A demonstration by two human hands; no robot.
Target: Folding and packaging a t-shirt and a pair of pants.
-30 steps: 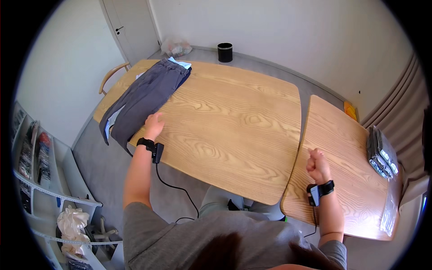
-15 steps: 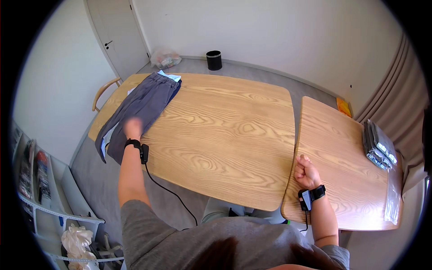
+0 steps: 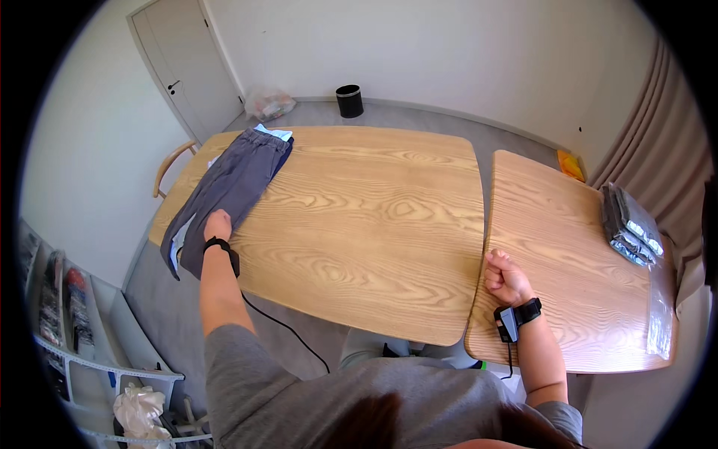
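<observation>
A pair of dark grey trousers [image 3: 233,179] with an elastic waist lies lengthwise on the left of the large wooden table, over other folded garments; light blue fabric [image 3: 274,133] peeks out at the waist end and between the legs. My left hand [image 3: 218,225] is closed in a fist over the lower legs; the cloth around it is not visibly lifted or pinched. My right hand [image 3: 507,278] makes a fist at the left edge of the smaller table, with nothing showing in it. Both wrists wear black straps with small devices.
Plastic-wrapped folded clothes [image 3: 630,226] are stacked on the right-hand wooden table [image 3: 553,224], beside a clear plastic bag [image 3: 659,322]. A narrow gap parts it from the large table [image 3: 374,224]. Shelving [image 3: 97,329] stands at left, a chair [image 3: 170,163] behind the table, a black bin [image 3: 349,101] beyond.
The view has tilted slightly. My left hand, blurred before, is now sharp and still over the trouser legs. My right fist keeps its place; the trousers look unchanged.
</observation>
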